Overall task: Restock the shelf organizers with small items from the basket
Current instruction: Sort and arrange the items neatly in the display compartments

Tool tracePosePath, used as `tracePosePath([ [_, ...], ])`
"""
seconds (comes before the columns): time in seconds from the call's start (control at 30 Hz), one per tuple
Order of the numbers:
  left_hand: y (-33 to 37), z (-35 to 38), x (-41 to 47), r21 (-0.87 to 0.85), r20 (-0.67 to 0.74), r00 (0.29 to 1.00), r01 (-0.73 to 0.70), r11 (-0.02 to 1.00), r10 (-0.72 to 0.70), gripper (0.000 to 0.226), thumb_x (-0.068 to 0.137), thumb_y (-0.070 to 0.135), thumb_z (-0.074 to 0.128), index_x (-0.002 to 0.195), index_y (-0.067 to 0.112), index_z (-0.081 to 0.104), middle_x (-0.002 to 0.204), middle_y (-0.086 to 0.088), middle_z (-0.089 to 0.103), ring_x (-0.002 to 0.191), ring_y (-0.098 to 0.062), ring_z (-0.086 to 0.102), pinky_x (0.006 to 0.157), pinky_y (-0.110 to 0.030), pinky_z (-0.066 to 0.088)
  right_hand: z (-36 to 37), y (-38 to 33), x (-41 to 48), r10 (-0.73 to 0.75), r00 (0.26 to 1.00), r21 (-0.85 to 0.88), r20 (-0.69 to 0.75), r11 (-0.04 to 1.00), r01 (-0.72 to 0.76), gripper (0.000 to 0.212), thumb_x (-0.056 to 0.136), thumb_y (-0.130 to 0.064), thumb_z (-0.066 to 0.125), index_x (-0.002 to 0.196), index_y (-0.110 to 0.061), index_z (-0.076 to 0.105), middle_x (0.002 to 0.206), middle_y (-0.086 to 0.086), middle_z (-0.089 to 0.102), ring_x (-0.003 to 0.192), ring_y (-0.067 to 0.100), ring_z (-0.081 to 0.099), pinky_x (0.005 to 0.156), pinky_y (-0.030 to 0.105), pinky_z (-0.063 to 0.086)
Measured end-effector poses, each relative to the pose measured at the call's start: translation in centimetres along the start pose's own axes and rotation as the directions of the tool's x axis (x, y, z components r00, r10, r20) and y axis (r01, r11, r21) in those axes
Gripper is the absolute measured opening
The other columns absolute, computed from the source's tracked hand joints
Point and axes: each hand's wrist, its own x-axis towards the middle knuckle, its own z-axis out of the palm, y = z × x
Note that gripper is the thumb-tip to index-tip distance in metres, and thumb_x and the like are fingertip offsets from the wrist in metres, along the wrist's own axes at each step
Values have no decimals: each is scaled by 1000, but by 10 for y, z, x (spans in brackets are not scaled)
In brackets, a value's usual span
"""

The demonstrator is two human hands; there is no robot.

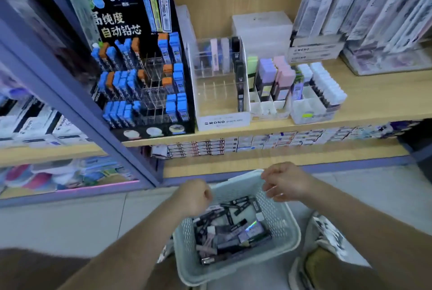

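A pale perforated plastic basket point(288, 240) sits low in front of me, filled with several small lead cases point(233, 226), dark and pastel. My left hand point(194, 196) is curled into a fist over the basket's left rim, and nothing shows in it. My right hand point(286, 183) hovers over the far right rim with loosely curled fingers and holds nothing visible. On the wooden shelf above stand a clear MONO organizer point(217, 88), mostly bare with a few cases at the back and right, a black Pilot lead rack point(145, 74) and white divided trays point(271, 105) of pastel cases.
A purple frame post point(77, 107) slants down at the left of the shelf. A lower shelf point(257, 147) carries rows of small boxes. Packaged pens point(364, 4) hang at the upper right. Patterned fabric point(327, 231) lies beside the basket, and a tiled floor point(70, 224) lies at the left.
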Motion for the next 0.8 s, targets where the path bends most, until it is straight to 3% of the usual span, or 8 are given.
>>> tracePosePath([
  [0.1, -20, 56, 19, -70, 35, 994, 105, 992, -103, 21, 89, 12, 49, 70, 19, 52, 75, -5, 57, 72, -24, 53, 62, -30, 38, 44, 42, 29, 120, 992, 174, 27, 977, -123, 9, 86, -5, 59, 83, -13, 55, 70, 8, 45, 54, 17, 40, 51, 21, 28],
  [0.17, -24, 83, 29, -129, 87, 985, 163, 978, -152, 9, 89, 12, 53, 95, 10, 59, 90, -10, 62, 80, -25, 57, 63, -29, 42, 66, 73, 55, 149, 989, 104, 3, 983, -149, 17, 84, -4, 60, 99, -12, 61, 73, 7, 46, 56, 14, 41, 49, 20, 29],
  [0.3, -25, 124, 55, -234, 106, 961, 273, 933, -254, 71, 85, 26, 66, 145, 11, 31, 143, -16, 38, 120, -30, 50, 96, -32, 46, 86, 106, 92, 192, 981, -91, -40, 977, -195, 36, 94, -10, 53, 130, -11, 52, 118, 9, 56, 95, 24, 55, 71, 27, 44],
  [0.43, -16, 148, 66, -360, 104, 921, 386, 849, -375, 97, 79, 32, 74, 151, 17, 10, 155, -14, 3, 123, -36, 47, 97, -34, 46, 89, 121, 118, 231, 966, -139, -116, 959, -246, 34, 94, -9, 51, 127, -9, 46, 112, 10, 55, 93, 25, 54, 70, 27, 40],
  [0.5, -12, 158, 65, -312, 33, 929, 359, 880, -368, 101, 78, 29, 75, 151, 24, 5, 155, -16, -3, 128, -41, 39, 99, -37, 44, 95, 131, 128, 252, 960, -195, -125, 942, -273, 53, 93, -15, 55, 142, -11, 37, 128, 13, 53, 103, 29, 57, 80, 32, 45],
  [0.57, -12, 164, 66, -240, -3, 935, 344, 908, -355, 104, 79, 27, 75, 151, 26, 0, 156, -16, -9, 137, -43, 25, 103, -41, 40, 100, 135, 132, 264, 957, -284, -122, 915, -288, 65, 92, -20, 57, 150, -19, 28, 149, 14, 32, 121, 32, 49, 93, 30, 42],
  [0.7, -11, 166, 72, -159, 24, 928, 371, 915, -372, 112, 79, 29, 76, 150, 22, -10, 156, -17, -17, 142, -41, 15, 106, -42, 36, 103, 142, 139, 295, 944, -202, -149, 925, -322, 74, 90, -14, 59, 153, -24, 20, 151, 17, 18, 96, 27, 49, 70, 22, 41],
  [0.8, -9, 165, 77, -190, 9, 923, 379, 906, -385, 117, 75, 33, 79, 150, 23, -10, 157, -18, -10, 134, -42, 33, 103, -42, 42, 103, 146, 144, 307, 937, -189, -168, 923, -337, 79, 87, -15, 61, 152, -28, 19, 148, 18, 19, 88, 24, 45, 65, 22, 41],
])
